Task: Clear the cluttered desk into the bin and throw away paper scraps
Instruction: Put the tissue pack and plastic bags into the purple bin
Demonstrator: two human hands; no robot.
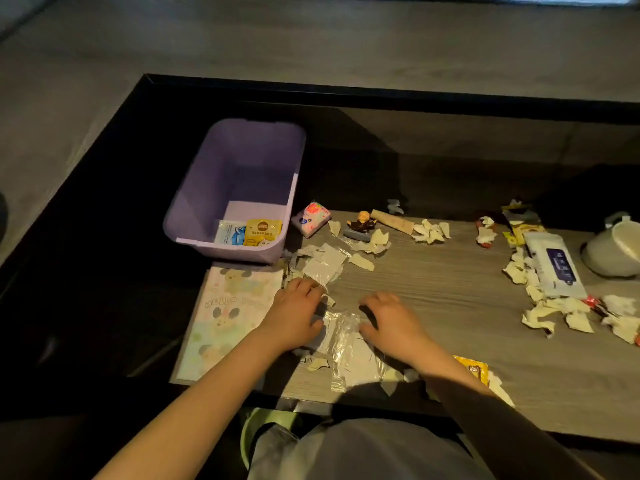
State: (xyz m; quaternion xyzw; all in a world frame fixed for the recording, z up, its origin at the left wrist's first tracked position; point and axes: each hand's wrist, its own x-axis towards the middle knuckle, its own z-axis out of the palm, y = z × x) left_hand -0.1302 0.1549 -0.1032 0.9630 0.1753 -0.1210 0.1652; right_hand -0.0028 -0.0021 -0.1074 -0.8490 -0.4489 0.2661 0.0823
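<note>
Fingers (304, 285) spread, crinkled clear plastic wrapper (343, 337), torn paper scraps (429, 232)

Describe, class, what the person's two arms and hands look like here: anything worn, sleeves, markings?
Both hands are bare: no gloves, rings or watch show. The left hand comes from a forearm bare up to the picture's edge. The right hand has a bare wrist, then a dark, close-fitting long sleeve that covers the forearm. No markings are visible.
</note>
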